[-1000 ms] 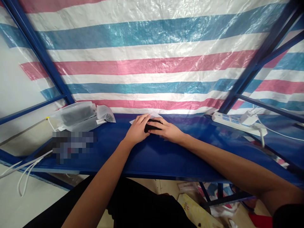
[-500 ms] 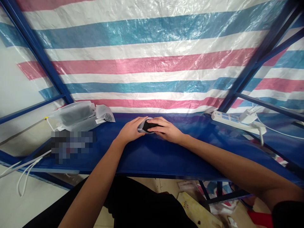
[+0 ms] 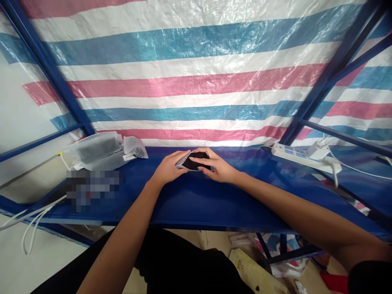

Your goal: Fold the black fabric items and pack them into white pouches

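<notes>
Black item [image 3: 200,157] sits between the two hands, over the far half of a blue tabletop [image 3: 214,204]; whether it touches the surface, I can't tell from my feed. I have the left hand [image 3: 169,168] half curled, thumb and fingers pinching the left end of a greyish translucent pouch [image 3: 182,162], whose pale edge shows around the item's left end. How far in the item lies is hidden from me. My right hand [image 3: 219,167] is partly open, fingers spread across the item, with the thumb on the near side, holding its right end.

Further out on my left, frosted plastic bags [image 3: 96,149] lie bunched beside a smaller bag [image 3: 136,148]. Off to the right I see a white power strip [image 3: 301,157] with plugs in it. Striped sheeting [image 3: 196,81] hangs behind, and a yellow box [image 3: 252,269] lies below the tabletop.
</notes>
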A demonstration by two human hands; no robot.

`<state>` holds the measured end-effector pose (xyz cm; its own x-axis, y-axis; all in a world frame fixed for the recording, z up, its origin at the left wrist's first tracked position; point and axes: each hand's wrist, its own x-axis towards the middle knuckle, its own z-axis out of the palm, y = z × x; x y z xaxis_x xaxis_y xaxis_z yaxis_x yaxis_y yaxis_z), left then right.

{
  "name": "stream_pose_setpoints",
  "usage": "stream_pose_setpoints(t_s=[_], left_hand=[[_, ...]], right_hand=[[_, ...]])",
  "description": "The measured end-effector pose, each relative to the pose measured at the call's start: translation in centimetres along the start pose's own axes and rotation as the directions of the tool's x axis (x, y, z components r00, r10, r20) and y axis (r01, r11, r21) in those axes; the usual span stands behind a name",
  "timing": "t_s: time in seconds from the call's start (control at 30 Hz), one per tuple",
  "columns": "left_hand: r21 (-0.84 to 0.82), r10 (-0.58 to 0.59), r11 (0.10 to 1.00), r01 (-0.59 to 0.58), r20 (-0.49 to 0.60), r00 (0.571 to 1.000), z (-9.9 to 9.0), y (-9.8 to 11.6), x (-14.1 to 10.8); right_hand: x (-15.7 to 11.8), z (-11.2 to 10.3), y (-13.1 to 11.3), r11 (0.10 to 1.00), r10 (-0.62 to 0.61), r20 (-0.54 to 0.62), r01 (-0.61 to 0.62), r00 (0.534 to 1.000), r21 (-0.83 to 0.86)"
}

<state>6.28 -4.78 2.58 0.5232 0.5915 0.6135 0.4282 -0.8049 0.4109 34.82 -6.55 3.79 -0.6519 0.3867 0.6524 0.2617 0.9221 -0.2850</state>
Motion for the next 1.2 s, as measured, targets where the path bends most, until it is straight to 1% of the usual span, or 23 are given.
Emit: stream_pose_setpoints(t_s=[0.17,0.23,0.3,0.37,0.43,0.5,0.6,0.67,0.73,0.8,0.97,1.03,1.13,1.2], left_hand=[[0.002,-0.065,0.998,0.065,0.093,0.994,0.6,0.5,0.0],[0.022,-0.065,0.998,0.063,0.111,0.992,0.8,0.7,0.0],[0.036,-0.055,0.998,0.052,0.109,0.992,0.8,0.8,0.0],[0.037,-0.036,0.999,0.032,0.101,0.994,0.8,0.8,0.0],[0.028,-0.012,1.0,0.01,0.078,0.997,0.9,0.8,0.0],[0.022,0.013,1.0,-0.014,0.039,0.999,1.1,0.8,0.0],[0.021,0.045,0.999,-0.045,0.015,0.999,1.3,0.8,0.0],[0.009,0.044,0.999,-0.044,0.009,0.999,1.5,0.8,0.0],[-0.019,0.039,0.999,-0.039,-0.017,0.999,1.5,0.9,0.1],[-0.048,0.048,0.998,-0.05,-0.045,0.998,1.5,0.9,0.1],[-0.06,0.049,0.997,-0.057,-0.128,0.991,1.1,0.7,0.3],[-0.073,0.054,0.995,-0.064,-0.138,0.989,1.2,0.8,0.4],[-0.103,0.072,0.991,-0.086,-0.127,0.989,1.6,1.2,0.6],[-0.113,0.071,0.99,-0.086,-0.126,0.989,1.7,1.6,0.6]], right_hand=[[0.1,0.7,-0.1,0.998,0.063,-0.043,-0.063,0.997,0.0],[0.1,0.9,0.1,0.998,0.05,-0.041,-0.051,0.998,-0.029],[0.0,0.9,0.4,0.996,0.013,-0.018,-0.015,1.0,-0.085],[-0.2,0.7,0.8,0.984,-0.006,-0.013,0.004,1.0,-0.177],[-0.4,0.6,1.1,0.958,0.0,-0.05,-0.014,0.999,-0.286],[-0.6,0.6,1.3,0.937,0.021,-0.086,-0.049,0.996,-0.347],[-0.8,0.9,1.6,0.95,0.075,-0.084,-0.097,0.994,-0.298],[-1.0,1.1,1.6,0.959,0.101,-0.089,-0.121,0.991,-0.257],[-0.9,1.1,1.5,0.959,0.109,-0.101,-0.131,0.989,-0.252],[-0.8,0.9,1.4,0.961,0.1,-0.093,-0.121,0.991,-0.249],[-0.3,-0.4,1.5,0.981,0.062,-0.014,-0.063,0.998,-0.184],[-0.3,-0.7,1.7,0.983,0.063,-0.019,-0.065,0.998,-0.171],[-0.5,-0.7,2.0,0.98,0.107,-0.052,-0.114,0.993,-0.161],[-0.7,-0.5,2.1,0.972,0.162,-0.083,-0.173,0.983,-0.161]])
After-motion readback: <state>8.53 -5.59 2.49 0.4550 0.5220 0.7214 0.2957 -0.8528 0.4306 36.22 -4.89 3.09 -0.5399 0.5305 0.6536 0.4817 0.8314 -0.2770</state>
